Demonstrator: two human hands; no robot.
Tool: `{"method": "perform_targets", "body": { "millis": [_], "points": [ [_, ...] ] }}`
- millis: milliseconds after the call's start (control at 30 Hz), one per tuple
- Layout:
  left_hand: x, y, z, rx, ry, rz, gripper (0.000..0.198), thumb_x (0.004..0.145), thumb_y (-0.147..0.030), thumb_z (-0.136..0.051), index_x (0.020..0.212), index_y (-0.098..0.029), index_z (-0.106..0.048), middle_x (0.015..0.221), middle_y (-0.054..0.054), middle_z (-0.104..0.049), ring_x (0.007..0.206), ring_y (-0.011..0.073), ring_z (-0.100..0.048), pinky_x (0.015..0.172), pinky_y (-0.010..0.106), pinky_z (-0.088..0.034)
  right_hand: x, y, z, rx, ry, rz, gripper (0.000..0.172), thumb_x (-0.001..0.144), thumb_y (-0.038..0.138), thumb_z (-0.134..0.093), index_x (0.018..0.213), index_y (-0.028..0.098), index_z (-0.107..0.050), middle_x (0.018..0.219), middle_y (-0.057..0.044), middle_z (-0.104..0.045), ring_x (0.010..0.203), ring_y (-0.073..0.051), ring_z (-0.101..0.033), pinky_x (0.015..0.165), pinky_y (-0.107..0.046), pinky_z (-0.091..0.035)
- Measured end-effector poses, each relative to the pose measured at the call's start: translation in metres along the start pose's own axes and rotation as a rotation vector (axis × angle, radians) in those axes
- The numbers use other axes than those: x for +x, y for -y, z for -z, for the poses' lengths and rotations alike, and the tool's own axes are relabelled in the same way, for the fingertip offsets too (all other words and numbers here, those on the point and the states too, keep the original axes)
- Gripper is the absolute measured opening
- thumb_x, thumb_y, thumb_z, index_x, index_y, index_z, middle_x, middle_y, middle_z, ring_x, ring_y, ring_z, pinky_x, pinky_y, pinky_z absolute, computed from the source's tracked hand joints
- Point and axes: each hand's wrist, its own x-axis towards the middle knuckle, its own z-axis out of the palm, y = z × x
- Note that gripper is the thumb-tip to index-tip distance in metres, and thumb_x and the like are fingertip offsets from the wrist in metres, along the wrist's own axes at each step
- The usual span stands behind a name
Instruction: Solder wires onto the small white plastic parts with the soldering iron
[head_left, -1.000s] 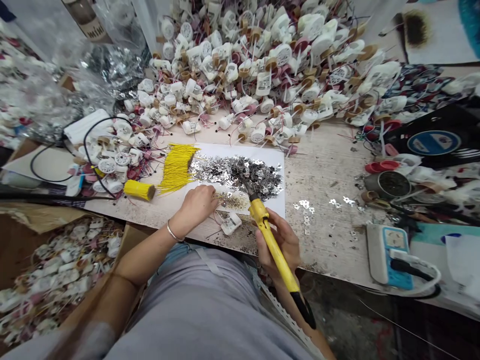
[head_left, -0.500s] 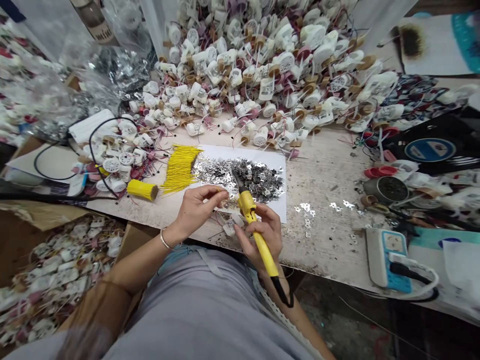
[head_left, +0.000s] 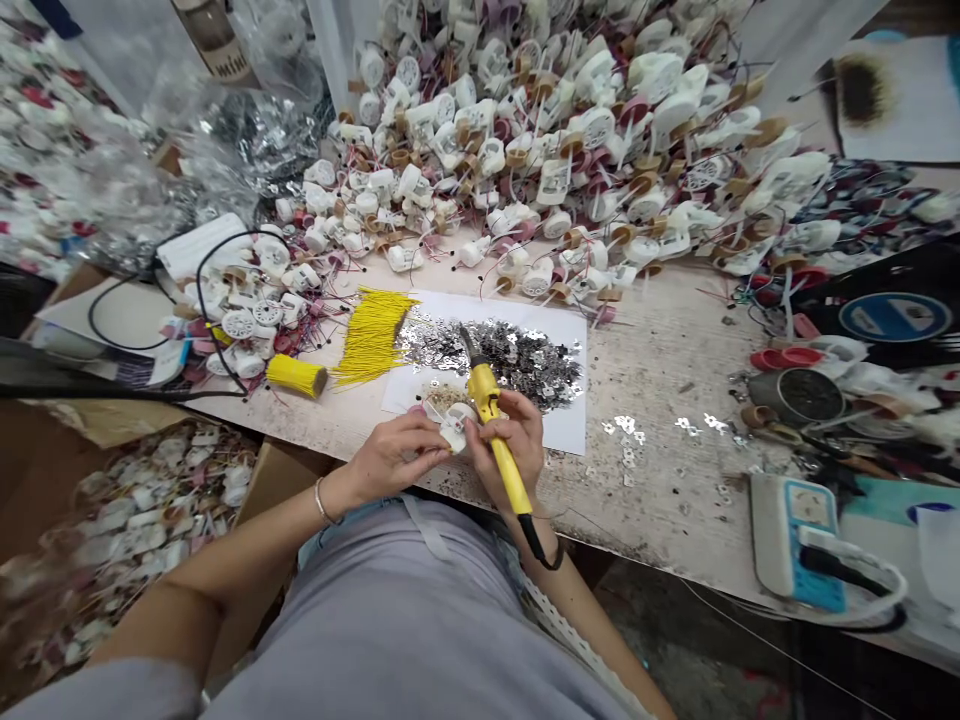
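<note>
My left hand (head_left: pixel 394 455) grips a small white plastic part (head_left: pixel 454 432) at its fingertips, just above the table. My right hand (head_left: pixel 514 440) is shut around a yellow soldering iron (head_left: pixel 486 395), close beside that part. The iron's metal tip points away from me, over a heap of silver metal tabs (head_left: pixel 502 360) on a white paper sheet (head_left: pixel 562 430). A small brownish pile of scraps (head_left: pixel 446 398) lies on the paper just beyond my fingers. A fan of yellow wires (head_left: pixel 373 338) rests at the paper's left edge.
Large heaps of white plastic parts with wires (head_left: pixel 525 150) fill the back of the worn table (head_left: pixel 675 500). A bound yellow wire bundle (head_left: pixel 296 375) lies left. A cardboard box of parts (head_left: pixel 150 490) sits lower left, and a blue-white power strip (head_left: pixel 795 540) sits right.
The white part has gone from lying on the table to being held up in my left hand. The iron has moved left, and my hands have come closer together.
</note>
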Motion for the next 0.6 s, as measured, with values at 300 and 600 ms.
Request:
{"method": "perform_targets", "body": {
  "millis": [300,600],
  "points": [
    [0.008,0.005,-0.009,-0.094,-0.052,0.321,0.014,0.082,-0.024,-0.062,0.082,-0.016,-0.073,0.076,0.005,-0.072,0.067,0.0123,-0.063,0.067,0.022,-0.049,-0.006,0.007,-0.004,0.138,0.063,-0.103,0.019,0.073,0.012,-0.068,0.077,0.021,-0.051,0.117,-0.006,-0.047,0.106,-0.02,-0.057,0.079,-0.036,-0.06],
    [0.005,0.003,-0.006,-0.005,0.031,0.285,0.015,0.085,-0.018,-0.059,0.086,-0.015,-0.073,0.072,0.004,-0.07,0.065,0.0119,-0.06,0.062,0.021,-0.045,-0.01,0.015,-0.006,0.141,0.093,0.028,0.021,0.075,0.001,-0.062,0.073,0.02,-0.053,0.118,-0.005,-0.049,0.104,-0.018,-0.059,0.08,-0.034,-0.06]
  ]
}}
